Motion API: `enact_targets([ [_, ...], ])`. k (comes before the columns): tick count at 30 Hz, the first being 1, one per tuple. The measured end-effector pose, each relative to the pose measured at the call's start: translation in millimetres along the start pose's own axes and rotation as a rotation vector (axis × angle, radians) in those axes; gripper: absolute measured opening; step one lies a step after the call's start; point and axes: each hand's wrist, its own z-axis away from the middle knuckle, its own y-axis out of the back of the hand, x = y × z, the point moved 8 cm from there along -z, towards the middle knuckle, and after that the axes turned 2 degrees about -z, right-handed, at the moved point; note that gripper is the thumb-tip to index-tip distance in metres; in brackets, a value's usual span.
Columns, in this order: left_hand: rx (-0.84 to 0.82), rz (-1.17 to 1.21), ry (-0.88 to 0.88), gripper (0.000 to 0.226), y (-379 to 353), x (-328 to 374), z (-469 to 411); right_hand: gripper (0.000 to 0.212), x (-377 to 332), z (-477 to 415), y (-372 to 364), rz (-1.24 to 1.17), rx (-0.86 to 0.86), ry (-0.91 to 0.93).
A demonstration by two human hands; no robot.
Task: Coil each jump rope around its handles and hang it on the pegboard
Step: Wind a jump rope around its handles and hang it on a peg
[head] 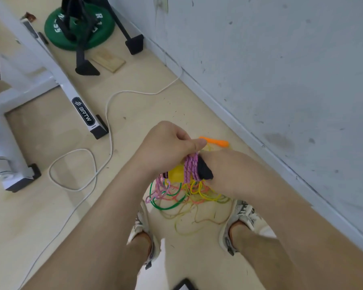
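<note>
— Pale wood floor (134, 105) beside the grey wall (281, 59). Where do we have the pink rope (190, 168)?
— Wound round the handles (204, 170), above the loose ropes (176, 197) lying between our shoes (242, 216).
— And our hands?
— Close together. Our left hand (168, 147) pinches the pink rope and our right hand (224, 170) grips the handles.
</note>
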Motion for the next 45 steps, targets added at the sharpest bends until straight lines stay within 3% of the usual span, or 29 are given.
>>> enact_targets([
  [4, -0.021, -0.19, -0.042, 0.047, 11, 2, 2, 0.062, -10, 7, -3, -0.207, -0.17, 0.068],
  [7, -0.146, -0.024, -0.006, 0.04, 7, -3, 5, 0.071, -15, 14, -3, -0.315, -0.245, 0.111],
  [11, -0.371, 0.233, 0.028, 0.012, -8, -11, 9, 0.076, -20, 24, 0, -0.612, -0.371, 0.238],
  [12, -0.38, 0.308, 0.032, 0.004, -10, -13, 10, 0.078, -19, 26, 5, -0.722, -0.35, 0.25],
  [15, -0.139, 0.581, 0.179, 0.029, -4, -21, 14, 0.099, 2, 27, 21, -1.094, -0.186, 0.164],
  [17, -0.16, 0.598, 0.023, 0.032, -9, -1, 15, 0.092, 6, 24, 24, -1.331, -0.165, 0.13],
  [19, -0.227, 0.473, -0.171, 0.037, -12, 22, 17, 0.077, 9, 20, 23, -1.459, -0.18, 0.082],
  [20, -0.179, 0.37, -0.218, 0.038, -8, 21, 13, 0.066, 9, 18, 24, -1.497, -0.183, 0.071],
  [23, 0.086, -0.08, -0.363, 0.024, 6, 19, 6, 0.027, 9, 17, 26, -1.507, -0.154, 0.044],
  [25, 0.19, -0.381, -0.444, 0.024, 4, 23, 9, 0.014, 8, 17, 25, -1.489, -0.16, 0.027],
  [31, 0.092, -0.609, -0.403, 0.027, -8, 16, 9, 0.009, 20, 13, 18, -1.455, -0.065, -0.176],
  [36, -0.048, -0.376, -0.301, 0.035, -16, 12, 7, 0.006, 37, 8, 21, -1.289, 0.161, -0.261],
  [40, -0.039, -0.029, -0.073, 0.051, -22, -4, 1, 0.033, 31, 0, 22, -0.956, 0.326, -0.27],
  [42, 0.046, 0.175, -0.004, 0.05, -16, -14, -3, 0.049, 22, -2, 16, -1.057, 0.273, -0.21],
  [45, 0.115, 0.356, -0.011, 0.047, -7, -14, -5, 0.054, -3, 0, 0, -1.341, -0.012, -0.111],
])
